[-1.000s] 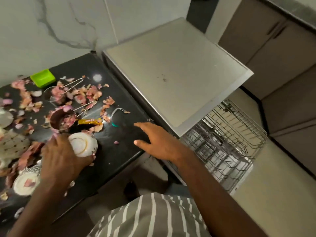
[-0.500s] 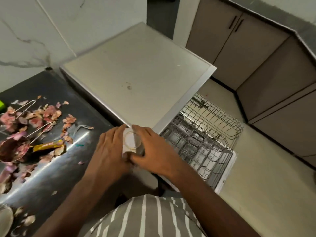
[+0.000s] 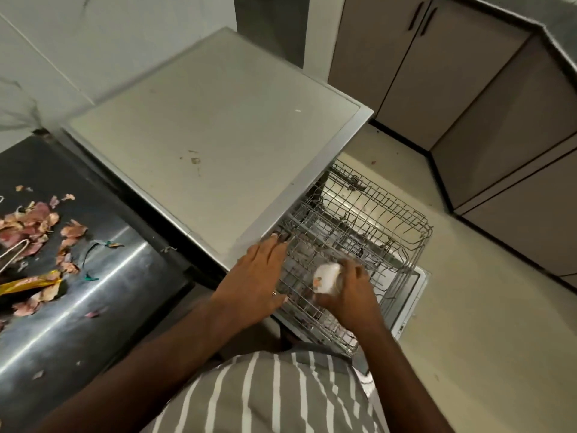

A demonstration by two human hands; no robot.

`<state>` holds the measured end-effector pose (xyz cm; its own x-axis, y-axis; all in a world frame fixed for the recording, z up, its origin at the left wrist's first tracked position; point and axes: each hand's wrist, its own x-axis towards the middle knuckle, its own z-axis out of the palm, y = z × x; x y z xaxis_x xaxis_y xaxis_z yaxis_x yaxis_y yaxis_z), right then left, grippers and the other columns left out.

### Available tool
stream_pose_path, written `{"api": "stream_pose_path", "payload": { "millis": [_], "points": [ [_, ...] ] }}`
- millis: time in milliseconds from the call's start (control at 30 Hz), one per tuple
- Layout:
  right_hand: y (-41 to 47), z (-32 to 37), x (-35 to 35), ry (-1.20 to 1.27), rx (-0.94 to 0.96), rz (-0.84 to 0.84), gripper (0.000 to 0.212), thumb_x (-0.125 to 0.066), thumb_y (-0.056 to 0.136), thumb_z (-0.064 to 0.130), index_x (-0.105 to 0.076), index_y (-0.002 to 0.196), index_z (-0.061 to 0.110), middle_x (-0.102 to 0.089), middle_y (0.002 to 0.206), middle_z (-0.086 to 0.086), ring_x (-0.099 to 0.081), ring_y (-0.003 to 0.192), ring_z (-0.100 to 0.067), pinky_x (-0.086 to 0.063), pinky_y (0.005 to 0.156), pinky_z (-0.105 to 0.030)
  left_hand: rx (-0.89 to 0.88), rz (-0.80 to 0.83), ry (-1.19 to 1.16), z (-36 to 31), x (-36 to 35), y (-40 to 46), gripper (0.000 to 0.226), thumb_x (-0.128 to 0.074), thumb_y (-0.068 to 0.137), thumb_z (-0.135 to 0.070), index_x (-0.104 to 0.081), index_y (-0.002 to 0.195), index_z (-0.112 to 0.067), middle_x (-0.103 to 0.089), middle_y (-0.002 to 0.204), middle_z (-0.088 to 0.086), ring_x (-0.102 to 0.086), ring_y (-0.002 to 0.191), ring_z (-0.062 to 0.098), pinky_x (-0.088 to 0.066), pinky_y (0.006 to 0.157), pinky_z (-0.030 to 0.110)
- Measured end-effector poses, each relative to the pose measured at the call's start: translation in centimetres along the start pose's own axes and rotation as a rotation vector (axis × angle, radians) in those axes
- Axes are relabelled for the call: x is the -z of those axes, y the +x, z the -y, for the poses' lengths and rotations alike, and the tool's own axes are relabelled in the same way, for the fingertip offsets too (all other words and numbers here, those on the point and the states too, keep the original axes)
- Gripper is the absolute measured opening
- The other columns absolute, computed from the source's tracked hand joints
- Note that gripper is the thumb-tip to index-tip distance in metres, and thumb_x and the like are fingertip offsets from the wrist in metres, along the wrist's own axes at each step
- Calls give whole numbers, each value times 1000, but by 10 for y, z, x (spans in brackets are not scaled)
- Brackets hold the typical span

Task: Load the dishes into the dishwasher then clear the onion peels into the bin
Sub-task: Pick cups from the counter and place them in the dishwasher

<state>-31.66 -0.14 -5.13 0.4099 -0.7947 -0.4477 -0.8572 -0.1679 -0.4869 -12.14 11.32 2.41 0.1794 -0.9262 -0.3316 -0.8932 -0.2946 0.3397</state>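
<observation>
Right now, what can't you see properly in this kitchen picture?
Head view only:
- White cup: blurred, half covered by the right hand, so its shape is unclear.
- Onion peels: cut off by the left edge.
- Dishwasher rack: its near end is hidden by the left hand and both arms.

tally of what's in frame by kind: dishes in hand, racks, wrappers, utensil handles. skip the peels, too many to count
White cups, held by the right hand: 1
Wire dishwasher racks, pulled out: 1
Yellow wrappers on the counter: 1
Wire utensil handles at the left edge: 1
Total: 4
The left hand rests flat at the rack's near corner.
</observation>
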Motion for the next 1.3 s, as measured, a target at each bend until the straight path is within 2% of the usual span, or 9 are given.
{"api": "stream_pose_path", "payload": {
  "millis": [200,400,533,667,767,900,967,1133,1300],
  "points": [
    [39,-87,-44,-131,-134,236,105,-84,78,54,-23,157,23,-44,149,-18,-62,121,-38,-57,97,-47,95,54,98,14,-15,14,89,-64,96,-51,-16,163,-20,-6,172,10,-11,158,30,-25,127,50],
    [69,-108,-79,-134,-168,332,105,-84,70,58,-25,149,20,-41,146,-24,-56,125,-44,-53,103,-49,235,-25,89,28,-9,14,81,-66,94,-50,-28,159,-19,-15,170,13,-20,156,31,-29,126,49],
    [84,-115,-91,-50,-156,329,121,-83,57,71,-19,156,43,-28,150,-29,-53,125,-51,-49,109,-55,276,-28,18,33,-6,14,79,-70,93,-42,-29,158,-21,-19,170,7,-21,157,26,-27,127,44],
    [87,-114,-83,-19,-39,367,97,-90,61,57,-42,142,35,-31,135,-12,-52,104,-29,-58,96,-45,286,-36,-9,36,-1,19,71,-69,95,-41,-37,154,-19,-29,167,7,-29,154,26,-31,124,41],
    [88,-118,-81,-37,-12,333,64,-91,72,46,-54,118,22,-34,138,-11,-57,107,-30,-58,91,-40,284,-51,-24,39,2,22,61,-68,94,-41,-45,147,-21,-44,157,4,-43,143,25,-40,119,42],
    [91,-131,-85,-142,44,321,24,-88,75,48,-68,79,35,-48,151,-11,-64,117,-29,-57,96,-38,282,-74,-32,40,5,23,52,-68,93,-41,-50,139,-24,-55,141,-1,-52,130,22,-46,111,39],
    [88,-130,-81,-209,98,336,12,-87,81,40,-78,87,34,-49,153,-10,-64,119,-26,-55,100,-35,290,-82,-36,40,5,23,52,-69,92,-41,-51,139,-24,-57,140,-1,-53,128,22,-46,110,38],
    [82,-126,-83,-430,187,387,26,-80,90,27,-80,114,17,-34,162,-10,-62,124,-24,-51,109,-33,313,-87,-44,37,3,22,55,-68,93,-41,-50,142,-23,-55,146,2,-51,133,23,-46,112,39],
    [69,-129,-88,-674,253,353,32,-80,90,24,-74,118,10,-29,162,-11,-45,138,-30,-59,98,-41,311,-101,-54,38,0,21,56,-67,94,-39,-49,144,-22,-52,151,3,-48,139,23,-41,115,38]
  ]
}}
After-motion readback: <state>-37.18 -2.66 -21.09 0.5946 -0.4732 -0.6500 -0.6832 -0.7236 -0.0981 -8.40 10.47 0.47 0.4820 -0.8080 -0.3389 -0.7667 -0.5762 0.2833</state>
